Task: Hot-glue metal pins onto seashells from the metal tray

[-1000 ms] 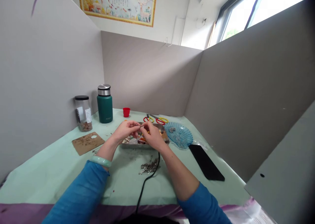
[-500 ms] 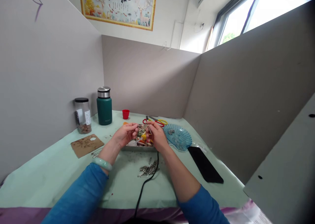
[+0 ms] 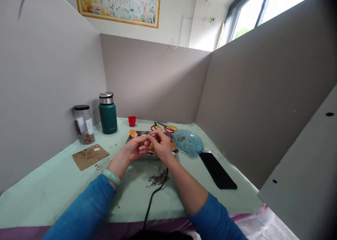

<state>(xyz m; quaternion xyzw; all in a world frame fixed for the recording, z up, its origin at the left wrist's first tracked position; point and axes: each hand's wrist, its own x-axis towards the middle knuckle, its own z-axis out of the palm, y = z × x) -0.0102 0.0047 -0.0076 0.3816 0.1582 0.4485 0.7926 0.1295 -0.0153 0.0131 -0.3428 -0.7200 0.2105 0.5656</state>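
My left hand (image 3: 135,148), with a pale green bangle (image 3: 111,176) at the wrist, is pinched closed over a metal tray (image 3: 173,149) of colourful small pieces. Against its fingertips rests my right hand (image 3: 162,146), also closed in a pinch. Something small and pale shows between the fingertips, too small to name. The hands cover much of the tray. Nearer me on the cloth lies a pile of small metal pieces (image 3: 156,179), with a black cable (image 3: 151,199) running beside it.
A blue shell-shaped plate (image 3: 191,145) and a black phone-like slab (image 3: 219,171) lie at right. Scissors (image 3: 170,128) and a red cup (image 3: 132,121) stand behind. At left are a green flask (image 3: 107,115), a jar (image 3: 85,125) and a brown card (image 3: 90,156).
My right hand has moved left, and its fingertips now meet those of my left hand. The view has shifted slightly, and more of the tray's right side shows.
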